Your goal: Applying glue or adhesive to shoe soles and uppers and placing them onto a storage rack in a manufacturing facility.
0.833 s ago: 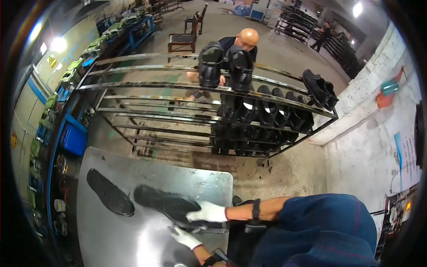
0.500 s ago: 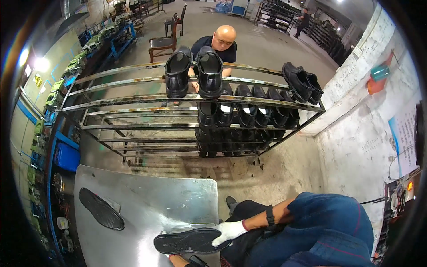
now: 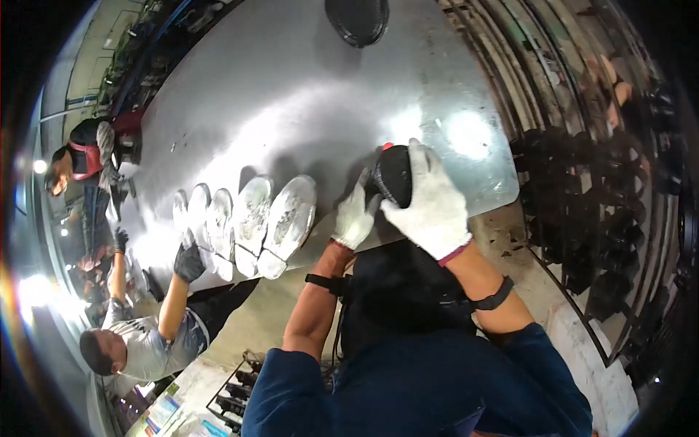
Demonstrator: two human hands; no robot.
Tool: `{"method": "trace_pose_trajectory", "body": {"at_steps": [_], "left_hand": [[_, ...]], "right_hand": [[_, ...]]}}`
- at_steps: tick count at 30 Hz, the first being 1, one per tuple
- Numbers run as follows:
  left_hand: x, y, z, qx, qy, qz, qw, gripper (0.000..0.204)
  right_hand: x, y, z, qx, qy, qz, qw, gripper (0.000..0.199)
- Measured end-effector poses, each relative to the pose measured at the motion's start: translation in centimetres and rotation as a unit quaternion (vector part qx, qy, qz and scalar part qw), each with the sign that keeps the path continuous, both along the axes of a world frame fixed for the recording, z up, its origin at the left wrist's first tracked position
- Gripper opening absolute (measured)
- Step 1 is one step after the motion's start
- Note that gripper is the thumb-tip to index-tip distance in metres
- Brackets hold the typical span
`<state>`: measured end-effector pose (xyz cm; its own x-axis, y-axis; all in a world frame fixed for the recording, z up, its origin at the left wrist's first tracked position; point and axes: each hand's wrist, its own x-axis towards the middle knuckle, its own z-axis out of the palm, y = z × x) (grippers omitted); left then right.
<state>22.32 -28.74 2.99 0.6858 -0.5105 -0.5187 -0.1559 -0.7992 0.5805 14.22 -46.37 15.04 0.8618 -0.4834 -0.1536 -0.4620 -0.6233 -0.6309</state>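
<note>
A black shoe sole (image 3: 394, 177) is held up over the metal table, seen partly end-on. My right hand (image 3: 431, 204), in a white knitted glove, is closed round its right side. My left hand (image 3: 354, 218), gloved likewise, grips the lower left side, with its fingers partly hidden. A small red spot shows at the sole's far edge; what it belongs to I cannot make out. Left of my hands, several shoes stand in a row with pale, shiny undersides up, the nearest being a pale-bottomed shoe (image 3: 290, 222). Another black sole (image 3: 357, 20) lies at the table's far side.
The shiny metal table (image 3: 437, 80) has a rounded right corner. A co-worker (image 3: 156, 342) in dark gloves reaches toward the shoe row from the left. Another person (image 3: 91, 153) is beyond the table's left end. A metal rack (image 3: 502, 58) with black shoes stands on the right.
My view has swung down and turned, bringing the shoe row and co-workers into sight. The sole lay level across my hands near the table's edge; now it is tilted up between them.
</note>
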Motion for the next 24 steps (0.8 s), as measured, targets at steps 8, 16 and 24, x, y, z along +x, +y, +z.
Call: {"method": "trace_pose_trajectory", "body": {"at_steps": [8,16,24], "left_hand": [[7.5,-3.1,-10.1,-0.27,0.255,0.158,0.915,0.03],[3.3,-7.5,-5.7,-0.116,-0.012,0.03,0.993,0.038],[1.3,-4.6,2.1,-0.426,0.106,0.31,0.844,0.039]], "right_hand": [[2.8,2.7,0.2,-0.041,0.02,0.053,0.998,0.085],[1.0,1.8,-0.9,-0.08,-0.009,0.009,0.997,0.063],[-4.0,4.5,-0.7,-0.067,-0.135,0.021,0.988,0.094]]}}
